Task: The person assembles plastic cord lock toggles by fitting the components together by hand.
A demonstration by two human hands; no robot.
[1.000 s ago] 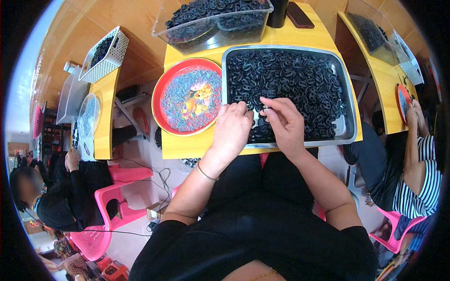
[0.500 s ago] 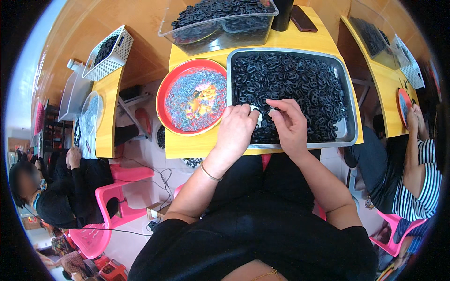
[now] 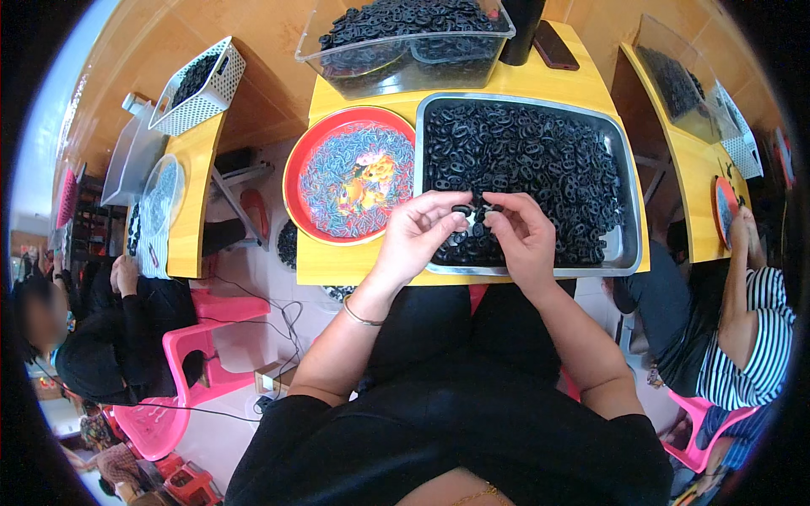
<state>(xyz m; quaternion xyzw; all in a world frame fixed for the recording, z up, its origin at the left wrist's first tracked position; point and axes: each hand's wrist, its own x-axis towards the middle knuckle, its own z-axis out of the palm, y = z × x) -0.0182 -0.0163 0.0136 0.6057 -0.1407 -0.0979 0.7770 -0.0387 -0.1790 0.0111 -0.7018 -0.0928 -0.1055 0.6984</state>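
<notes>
Over the near part of a metal tray (image 3: 634, 194) heaped with small black two-holed oval pieces (image 3: 523, 152), both my hands work close together. My left hand (image 3: 422, 232) pinches a small black oval piece (image 3: 461, 208) between thumb and fingertips. Just to its right, my right hand (image 3: 525, 236) has thumb and index finger pinched on something dark that I cannot make out against the pieces behind. A round red-rimmed plate (image 3: 297, 202) stands left of the tray. Many small, thin blue-grey and reddish bits (image 3: 337, 164) lie spread over its flower-patterned bottom.
A clear plastic bin (image 3: 405, 63) full of black pieces stands at the table's far side. Beside it are a black cylinder (image 3: 521, 29) and a dark phone (image 3: 557, 46). Co-workers sit at yellow tables (image 3: 198, 169) on both sides. Cables (image 3: 291, 325) lie on the floor.
My left hand has turned, its fingers now opened out to view with a black piece at the tips. My right hand has shifted slightly, fingertips drawn close to the left ones.
</notes>
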